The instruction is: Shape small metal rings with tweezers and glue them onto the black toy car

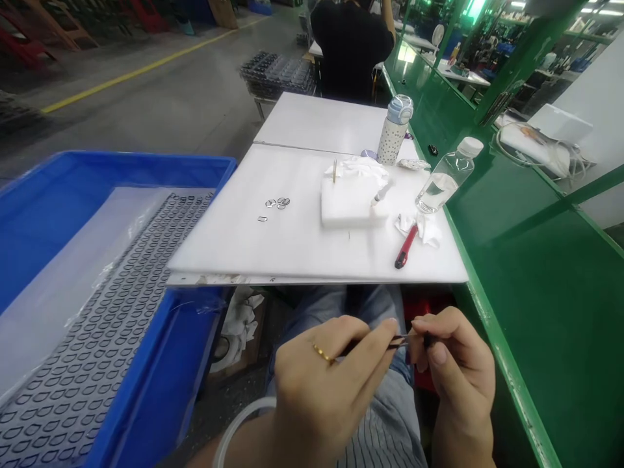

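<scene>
My left hand [331,377], with a gold ring and a pale bracelet, is closed around dark tweezers [397,343] whose tips point right. Facing it, my right hand [458,364] pinches a tiny black piece [428,338] between thumb and fingers. The tweezer tips reach the right fingers; whether they touch the piece I cannot tell. Both hands are over my lap, just short of the white foam-topped table [234,240]. Several small dark-rimmed D-shaped pieces [281,203] lie on the table's left part.
On the left, a blue bin [146,156] holds a sheet of D-shaped outlines [97,351]. A foam block [346,208], red cutter [406,247], crumpled tissue [429,229], clear bottle [446,179] and patterned flask [392,133] are on the table. A green ledge [526,260] borders it. Ahead sits a person [348,49].
</scene>
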The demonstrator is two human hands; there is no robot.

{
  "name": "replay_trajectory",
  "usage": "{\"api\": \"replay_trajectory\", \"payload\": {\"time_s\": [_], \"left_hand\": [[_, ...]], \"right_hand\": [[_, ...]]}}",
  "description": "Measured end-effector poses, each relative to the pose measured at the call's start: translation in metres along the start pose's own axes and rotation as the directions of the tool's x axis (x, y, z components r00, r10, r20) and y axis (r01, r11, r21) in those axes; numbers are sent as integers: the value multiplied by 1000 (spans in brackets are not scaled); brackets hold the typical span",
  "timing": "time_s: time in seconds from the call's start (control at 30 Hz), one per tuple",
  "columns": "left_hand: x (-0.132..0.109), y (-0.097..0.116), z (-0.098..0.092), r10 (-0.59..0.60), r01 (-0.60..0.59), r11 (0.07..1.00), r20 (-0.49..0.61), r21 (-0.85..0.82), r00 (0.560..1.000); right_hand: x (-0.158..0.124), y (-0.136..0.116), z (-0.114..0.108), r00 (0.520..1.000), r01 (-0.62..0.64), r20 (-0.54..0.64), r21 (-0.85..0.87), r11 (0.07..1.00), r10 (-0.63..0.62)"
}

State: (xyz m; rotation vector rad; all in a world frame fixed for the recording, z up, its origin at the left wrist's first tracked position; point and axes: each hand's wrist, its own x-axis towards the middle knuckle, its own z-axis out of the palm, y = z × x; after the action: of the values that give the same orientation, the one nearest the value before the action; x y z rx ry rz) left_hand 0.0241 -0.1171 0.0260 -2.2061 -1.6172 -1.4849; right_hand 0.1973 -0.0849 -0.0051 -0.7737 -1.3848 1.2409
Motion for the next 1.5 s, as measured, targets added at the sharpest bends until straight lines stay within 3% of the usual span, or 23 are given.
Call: {"api": "replay_trajectory", "payload": {"time_s": [0.2,0.43,0.63,0.8,0.93,1.13,1.33,1.5], "left_hand": [[15,-16,13,-33,34,999,59,-8,998],[30,-35,25,-104,109,994,127,-32,986],[36,-53,36,-149,153,988,135,-20,980],[40,-64,34,-135,146,988,190,-43,972],[37,-67,37,-174,200,973,206,-113,963],[27,-67,52,-306,354,900,212,-253,928],[22,-59,56,-289,302,948,130,-103,949],[21,-53,55,-253,259,964,89,-55,963]], "right_hand": [[17,12,-9,998,-49,-32,15,999,49],[40,15,1,981,-124,-146,17,992,125],[55,27,-1,982,-165,-97,-45,985,160],[62,34,-3,978,-195,-81,-50,980,190],[64,38,1,972,-228,-52,17,974,229],[60,43,-1,965,-260,-52,-19,965,259],[52,36,-2,960,-249,-155,-81,965,234],[47,34,2,946,-304,-143,-78,950,291]]}}
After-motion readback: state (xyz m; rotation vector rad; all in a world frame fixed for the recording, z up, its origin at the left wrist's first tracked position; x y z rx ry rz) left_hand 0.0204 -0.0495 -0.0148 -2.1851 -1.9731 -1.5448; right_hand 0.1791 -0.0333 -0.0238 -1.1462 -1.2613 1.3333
